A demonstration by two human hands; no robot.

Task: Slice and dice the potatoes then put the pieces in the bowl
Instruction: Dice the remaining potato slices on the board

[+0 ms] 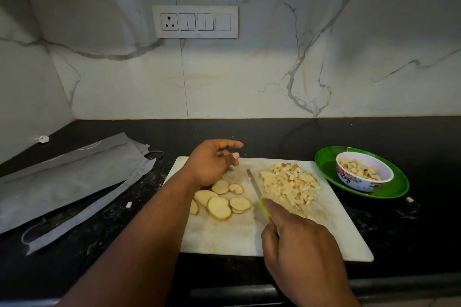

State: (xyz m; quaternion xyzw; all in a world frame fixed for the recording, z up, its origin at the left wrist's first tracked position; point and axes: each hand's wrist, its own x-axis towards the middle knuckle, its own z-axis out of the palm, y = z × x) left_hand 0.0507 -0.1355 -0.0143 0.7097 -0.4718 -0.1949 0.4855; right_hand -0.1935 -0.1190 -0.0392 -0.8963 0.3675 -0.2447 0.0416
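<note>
A white cutting board (224,237) lies on the black counter. Several round potato slices (219,207) sit on its left half, and a heap of diced potato (290,183) covers its right half. My right hand (296,239) grips the green handle of a knife (254,185), whose blade lies flat on the board between slices and dice. My left hand (212,162) hovers over the board's far left part, fingers loosely bent, holding nothing. A floral bowl (363,173) with diced potato in it stands on a green plate (331,157) to the right.
A grey cloth bag (64,182) lies on the counter at left, with a cable beside it. Stray potato bits (409,199) lie on the black counter. A marble wall with a switch panel (195,21) rises behind.
</note>
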